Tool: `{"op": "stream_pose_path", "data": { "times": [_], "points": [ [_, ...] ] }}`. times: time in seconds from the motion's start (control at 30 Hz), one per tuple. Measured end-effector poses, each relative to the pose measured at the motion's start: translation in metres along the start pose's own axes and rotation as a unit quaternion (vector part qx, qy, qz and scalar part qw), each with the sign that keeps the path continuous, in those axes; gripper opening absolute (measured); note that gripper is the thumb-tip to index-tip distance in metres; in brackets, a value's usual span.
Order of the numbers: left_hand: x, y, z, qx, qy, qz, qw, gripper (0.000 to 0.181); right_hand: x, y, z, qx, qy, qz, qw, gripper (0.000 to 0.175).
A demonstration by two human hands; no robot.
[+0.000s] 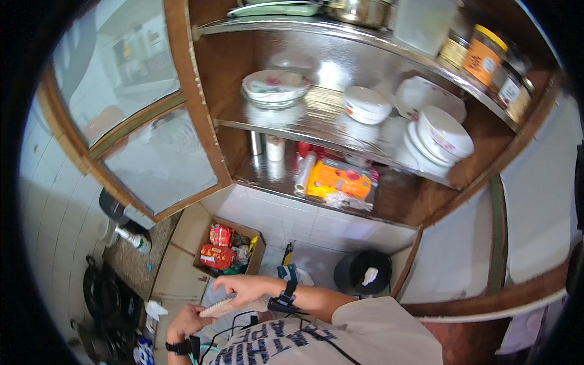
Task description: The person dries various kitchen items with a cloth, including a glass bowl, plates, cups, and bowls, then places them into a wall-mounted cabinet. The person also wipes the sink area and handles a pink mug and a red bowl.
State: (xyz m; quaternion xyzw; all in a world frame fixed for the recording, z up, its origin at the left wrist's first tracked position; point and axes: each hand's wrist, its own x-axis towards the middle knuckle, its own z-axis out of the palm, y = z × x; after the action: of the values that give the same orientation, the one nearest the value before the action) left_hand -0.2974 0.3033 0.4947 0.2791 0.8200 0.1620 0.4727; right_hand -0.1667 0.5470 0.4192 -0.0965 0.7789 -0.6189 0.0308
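In front of my body, both hands hold what looks like a folded pale pink cloth (216, 309). My left hand (186, 320) grips its lower left end. Bent over its upper edge are the fingers of my right hand (245, 287); the palm side is hidden. Ahead stands a wooden cabinet with its glazed doors swung wide. Its middle shelf (283, 121) bears a stack of floral plates (276, 89), a white bowl stack (367, 105) and more bowls (445, 134) at the right.
On the bottom shelf lie an orange package (342, 178) and a clear roll (305, 173). Jars (486, 54) line the top shelf. Below are a cardboard box (260, 251) of red packets and a black bin (342, 271). Left, a wok (102, 294) sits near the counter (137, 264).
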Motion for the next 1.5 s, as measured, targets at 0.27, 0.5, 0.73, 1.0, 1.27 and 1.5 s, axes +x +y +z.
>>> {"op": "stream_pose_path", "data": {
  "times": [0.27,0.5,0.73,1.0,1.27,1.5],
  "points": [
    [-0.128,-0.097,0.088,-0.404,0.182,0.030,0.896,0.034,0.048,0.002,0.091,-0.073,-0.248,0.011,0.966,0.047],
    [-0.172,-0.181,0.138,-0.637,0.259,0.058,0.723,0.051,0.072,-0.036,0.154,0.086,-0.230,0.024,0.969,0.052],
    [-0.230,-0.244,0.157,-0.726,0.280,-0.002,0.628,0.048,0.086,-0.054,0.196,0.268,0.004,0.116,0.956,0.035],
    [-0.250,-0.349,0.172,-0.717,0.286,0.072,0.632,0.021,-0.101,-0.072,-0.113,0.059,0.804,-0.112,0.581,0.026],
    [-0.204,-0.400,0.183,-0.569,0.322,0.173,0.737,0.058,-0.270,-0.142,-0.274,-0.022,0.925,0.006,0.380,0.026],
    [-0.132,-0.289,0.057,-0.633,0.249,0.111,0.725,0.043,-0.300,-0.146,-0.330,-0.161,0.938,0.219,0.215,0.057]
  ]
}}
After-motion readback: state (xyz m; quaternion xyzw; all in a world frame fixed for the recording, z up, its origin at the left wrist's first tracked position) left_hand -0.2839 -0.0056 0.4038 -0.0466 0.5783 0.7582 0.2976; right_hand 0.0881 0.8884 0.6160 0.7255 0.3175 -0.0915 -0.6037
